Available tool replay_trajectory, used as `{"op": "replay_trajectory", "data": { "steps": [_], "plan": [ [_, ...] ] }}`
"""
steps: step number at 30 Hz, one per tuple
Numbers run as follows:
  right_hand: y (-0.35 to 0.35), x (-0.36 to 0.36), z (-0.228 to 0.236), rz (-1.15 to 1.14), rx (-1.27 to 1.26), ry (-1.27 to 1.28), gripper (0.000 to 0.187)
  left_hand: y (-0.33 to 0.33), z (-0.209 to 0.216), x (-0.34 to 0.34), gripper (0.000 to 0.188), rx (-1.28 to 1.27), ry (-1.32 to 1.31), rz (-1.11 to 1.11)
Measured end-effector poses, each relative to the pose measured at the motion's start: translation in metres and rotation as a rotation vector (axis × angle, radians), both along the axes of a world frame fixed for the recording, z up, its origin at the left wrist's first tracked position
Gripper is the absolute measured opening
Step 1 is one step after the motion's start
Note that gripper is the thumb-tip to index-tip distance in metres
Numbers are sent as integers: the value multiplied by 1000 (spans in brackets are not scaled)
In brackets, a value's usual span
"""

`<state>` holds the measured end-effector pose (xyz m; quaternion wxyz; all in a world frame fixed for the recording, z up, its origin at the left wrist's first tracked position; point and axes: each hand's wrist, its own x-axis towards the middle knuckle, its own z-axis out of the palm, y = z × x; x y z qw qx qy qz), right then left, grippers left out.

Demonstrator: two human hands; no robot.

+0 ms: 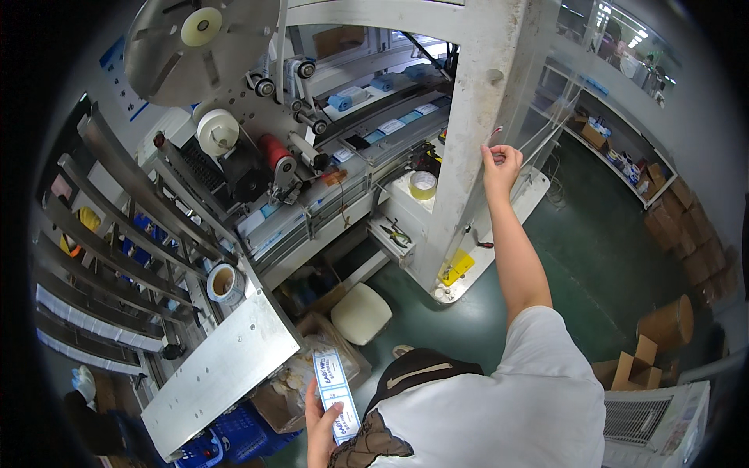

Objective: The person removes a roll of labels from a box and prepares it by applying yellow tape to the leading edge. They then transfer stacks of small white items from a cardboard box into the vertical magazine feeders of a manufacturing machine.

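Note:
Low in the view, my left hand (pixel 320 427) is closed around a strip of blue-and-white printed labels (pixel 334 386), the thumb lying on its face. My right arm reaches up and forward to the pale machine post (pixel 477 101). There my right hand (pixel 502 164) has its thumb and fingers pinched together at the post's right edge. What they hold, if anything, is hidden. A small red-and-white bit (pixel 497 131) shows on the post just above the fingertips.
A conveyor (pixel 343 168) carries blue-and-white pieces behind the post. Left stand a large metal reel disc (pixel 203 47), rollers and curved metal rails (pixel 117 222). Yellow tape (pixel 423 185) and pliers (pixel 398 234) lie on ledges. A white stool (pixel 361 313) stands below. Cartons (pixel 690 226) are stacked right.

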<state>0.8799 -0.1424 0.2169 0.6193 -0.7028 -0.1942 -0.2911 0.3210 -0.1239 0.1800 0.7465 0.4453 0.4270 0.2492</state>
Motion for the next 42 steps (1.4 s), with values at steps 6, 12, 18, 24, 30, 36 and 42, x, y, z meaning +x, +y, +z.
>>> {"op": "replay_trajectory", "data": {
  "steps": [6,12,18,24,30,36,42],
  "plan": [
    [21,-79,-36,176,30,35,50,1,10,10,73,3,28,20],
    [10,-273,-50,1542,-526,-199,43,8,8,1,75,-51,19,70],
    [24,-315,-27,1689,-379,-623,79,34,19,-6,75,-147,-257,36],
    [57,-354,-19,1350,-164,-1116,64,45,52,-1,77,-154,-411,16],
    [85,-355,-4,1317,-15,-1333,50,60,80,24,62,-18,-303,-12],
    [127,-350,28,1388,165,-1522,44,73,91,21,85,-78,-277,26],
    [174,-374,81,1580,-192,-1347,73,116,88,-26,110,-87,-315,146]
  ]
}}
